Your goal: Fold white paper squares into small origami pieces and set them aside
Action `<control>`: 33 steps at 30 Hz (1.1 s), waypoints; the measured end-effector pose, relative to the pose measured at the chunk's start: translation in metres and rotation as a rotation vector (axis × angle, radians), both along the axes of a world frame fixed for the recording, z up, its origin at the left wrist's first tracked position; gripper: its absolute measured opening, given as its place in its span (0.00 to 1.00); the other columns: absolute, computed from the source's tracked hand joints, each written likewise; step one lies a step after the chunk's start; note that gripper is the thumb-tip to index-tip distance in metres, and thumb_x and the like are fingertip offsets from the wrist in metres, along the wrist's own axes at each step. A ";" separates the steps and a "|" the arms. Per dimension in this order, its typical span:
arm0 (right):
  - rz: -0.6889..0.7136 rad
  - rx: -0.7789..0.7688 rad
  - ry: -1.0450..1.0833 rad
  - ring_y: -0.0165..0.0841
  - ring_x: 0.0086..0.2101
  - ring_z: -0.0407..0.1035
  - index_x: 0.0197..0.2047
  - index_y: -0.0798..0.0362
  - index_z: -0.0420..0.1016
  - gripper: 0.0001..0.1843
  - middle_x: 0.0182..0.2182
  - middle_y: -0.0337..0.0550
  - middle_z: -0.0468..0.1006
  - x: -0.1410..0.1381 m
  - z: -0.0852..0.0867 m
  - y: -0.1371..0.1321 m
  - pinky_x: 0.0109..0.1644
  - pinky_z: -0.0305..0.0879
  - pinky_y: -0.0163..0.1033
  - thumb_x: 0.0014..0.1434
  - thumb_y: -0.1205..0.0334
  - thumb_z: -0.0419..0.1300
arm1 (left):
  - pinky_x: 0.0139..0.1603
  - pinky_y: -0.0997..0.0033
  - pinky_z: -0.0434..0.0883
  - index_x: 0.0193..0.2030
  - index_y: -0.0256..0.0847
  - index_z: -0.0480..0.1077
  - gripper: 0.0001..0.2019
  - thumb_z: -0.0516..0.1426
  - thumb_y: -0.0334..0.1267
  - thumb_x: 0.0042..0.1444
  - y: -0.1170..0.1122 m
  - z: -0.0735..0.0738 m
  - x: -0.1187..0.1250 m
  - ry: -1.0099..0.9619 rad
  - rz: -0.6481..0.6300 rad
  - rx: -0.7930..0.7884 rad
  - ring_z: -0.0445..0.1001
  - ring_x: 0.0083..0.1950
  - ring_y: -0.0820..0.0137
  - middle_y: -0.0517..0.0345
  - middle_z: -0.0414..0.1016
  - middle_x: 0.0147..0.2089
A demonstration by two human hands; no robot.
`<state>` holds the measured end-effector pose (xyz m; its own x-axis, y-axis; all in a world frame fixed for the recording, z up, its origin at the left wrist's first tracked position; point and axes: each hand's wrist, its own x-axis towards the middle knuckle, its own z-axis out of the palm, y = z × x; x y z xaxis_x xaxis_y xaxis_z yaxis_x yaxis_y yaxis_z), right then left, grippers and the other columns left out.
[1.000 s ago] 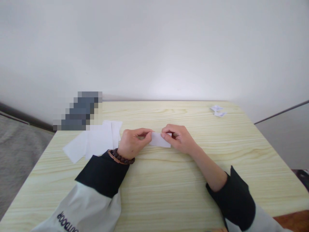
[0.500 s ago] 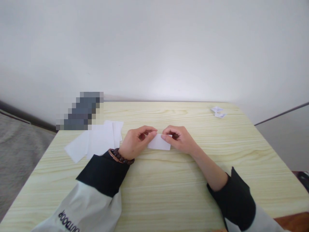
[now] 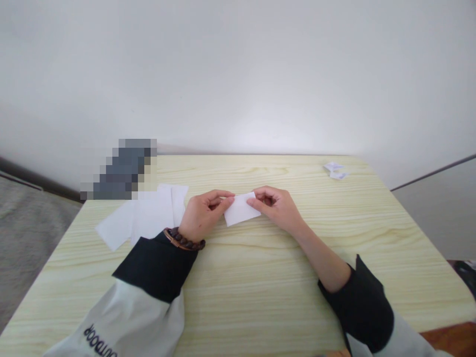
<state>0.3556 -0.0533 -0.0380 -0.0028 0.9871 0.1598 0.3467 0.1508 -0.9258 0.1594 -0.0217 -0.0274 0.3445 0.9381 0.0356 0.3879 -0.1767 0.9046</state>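
Note:
Between my hands is a small white piece of paper (image 3: 241,210), tilted with its right end higher. My left hand (image 3: 206,210) pinches its upper left part between thumb and fingers. The upper right part is pinched by my right hand (image 3: 277,206), its thumb lying on the near face. The fingertips behind the paper are partly hidden. Left of my left hand, several loose white paper sheets (image 3: 152,215) overlap on the table; my wrist and sleeve cover part of them.
The light wood-grain table (image 3: 260,297) meets a white wall (image 3: 238,74) at its far edge. Small folded white paper pieces (image 3: 335,170) lie at the far right. A pixelated dark object (image 3: 121,171) is at the far left. Something reddish-brown (image 3: 451,339) shows at bottom right.
The paper between my hands has turned so its right end is raised, and more of its face shows. Both hands have moved slightly up, still gripping it.

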 end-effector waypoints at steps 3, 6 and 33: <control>-0.065 0.009 -0.042 0.25 0.21 0.61 0.31 0.55 0.76 0.10 0.23 0.38 0.75 -0.003 -0.001 0.001 0.25 0.56 0.32 0.53 0.57 0.63 | 0.26 0.73 0.66 0.41 0.39 0.75 0.16 0.57 0.48 0.54 0.000 -0.004 0.000 0.070 -0.010 0.063 0.70 0.26 0.71 0.58 0.79 0.29; -0.114 0.066 -0.126 0.27 0.23 0.65 0.31 0.55 0.77 0.09 0.24 0.40 0.77 -0.005 -0.002 0.001 0.27 0.59 0.33 0.54 0.58 0.62 | 0.30 0.71 0.67 0.40 0.40 0.75 0.12 0.57 0.45 0.55 0.001 -0.006 0.000 0.166 -0.005 0.205 0.70 0.28 0.71 0.58 0.78 0.32; 0.203 0.334 -0.396 0.25 0.24 0.62 0.34 0.54 0.73 0.06 0.25 0.37 0.72 -0.005 0.002 -0.005 0.30 0.57 0.32 0.60 0.63 0.56 | 0.41 0.67 0.68 0.37 0.38 0.72 0.07 0.52 0.33 0.59 -0.001 -0.004 0.003 0.251 -0.285 0.697 0.71 0.39 0.67 0.54 0.75 0.35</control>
